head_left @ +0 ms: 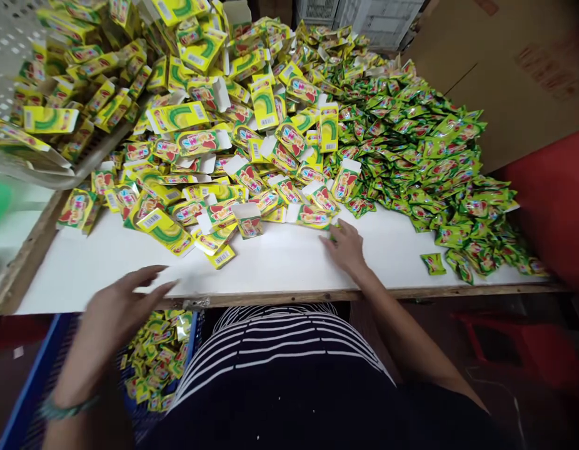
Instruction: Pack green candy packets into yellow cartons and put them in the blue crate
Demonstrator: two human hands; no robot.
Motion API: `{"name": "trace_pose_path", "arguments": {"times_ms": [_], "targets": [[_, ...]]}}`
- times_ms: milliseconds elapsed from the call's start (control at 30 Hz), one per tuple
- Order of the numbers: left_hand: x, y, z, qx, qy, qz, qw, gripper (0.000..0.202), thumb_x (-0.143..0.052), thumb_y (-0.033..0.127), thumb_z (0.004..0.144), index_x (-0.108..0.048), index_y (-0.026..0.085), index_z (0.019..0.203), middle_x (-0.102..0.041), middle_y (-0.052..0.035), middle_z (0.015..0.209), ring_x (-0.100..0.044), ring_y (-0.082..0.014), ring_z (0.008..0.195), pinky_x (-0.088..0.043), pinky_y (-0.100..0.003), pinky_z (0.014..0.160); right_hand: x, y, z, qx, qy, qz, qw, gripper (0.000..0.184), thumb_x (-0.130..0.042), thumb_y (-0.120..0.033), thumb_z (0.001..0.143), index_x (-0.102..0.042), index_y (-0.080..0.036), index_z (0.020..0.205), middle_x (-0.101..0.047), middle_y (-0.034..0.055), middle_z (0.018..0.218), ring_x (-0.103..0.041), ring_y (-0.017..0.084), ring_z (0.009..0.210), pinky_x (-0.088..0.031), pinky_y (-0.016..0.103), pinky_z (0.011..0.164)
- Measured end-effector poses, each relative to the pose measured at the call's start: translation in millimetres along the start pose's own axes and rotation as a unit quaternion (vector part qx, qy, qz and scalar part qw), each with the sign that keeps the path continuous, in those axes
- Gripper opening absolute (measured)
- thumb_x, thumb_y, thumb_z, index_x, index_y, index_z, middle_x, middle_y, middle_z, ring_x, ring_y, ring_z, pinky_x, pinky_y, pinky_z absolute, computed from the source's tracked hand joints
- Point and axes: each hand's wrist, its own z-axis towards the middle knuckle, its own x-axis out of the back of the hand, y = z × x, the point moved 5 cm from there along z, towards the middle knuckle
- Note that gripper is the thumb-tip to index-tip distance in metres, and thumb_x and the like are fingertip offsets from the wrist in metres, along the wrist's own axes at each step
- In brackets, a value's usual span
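Observation:
My left hand [123, 309] hangs over the table's front edge at the left, thumb and fingers apart, with nothing in it. My right hand [346, 248] is low over the white tabletop, its fingers curled around a small green wrapped packet [335, 232], mostly hidden by the fingers. Just beyond those fingertips lies a yellow-and-green printed box [314, 215] with an open white flap. A heap of similar small boxes [198, 142] spreads across the middle and left, many with open flaps. To the right is a large pile of green wrapped packets [411, 144].
A white perforated basket [69, 178] full of boxes leans at the upper left. Below the table, a blue crate [36, 381] contains many small yellow boxes [156, 356]. A cardboard carton [514, 69] stands at the right, and a red stool [519, 350] is on the floor.

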Motion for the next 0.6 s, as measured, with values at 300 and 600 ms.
{"name": "trace_pose_path", "arguments": {"times_ms": [300, 600], "targets": [[-120.7, 158.1, 39.1, -0.163, -0.046, -0.034, 0.985, 0.040, -0.057, 0.044, 0.088, -0.062, 0.020, 0.120, -0.070, -0.0116, 0.103, -0.067, -0.0250, 0.088, -0.050, -0.032, 0.072, 10.1, -72.8, -12.0, 0.171, -0.100, 0.140, 0.970, 0.024, -0.054, -0.040, 0.091, -0.072, -0.024, 0.092, -0.073, 0.0070, 0.100, -0.065, 0.024, 0.094, -0.051, 0.039, 0.085], [-136.6, 151.8, 52.0, -0.114, -0.045, -0.117, 0.986, 0.017, -0.054, 0.031, 0.090, -0.065, 0.018, 0.092, -0.069, -0.0054, 0.076, -0.063, -0.0203, 0.072, -0.046, -0.029, 0.066, -3.3, -104.8, 8.8, 0.152, -0.066, 0.094, 0.982, 0.060, -0.069, -0.035, 0.076, -0.054, -0.017, 0.132, -0.067, 0.0161, 0.117, -0.060, 0.033, 0.108, -0.049, 0.046, 0.093]]}}
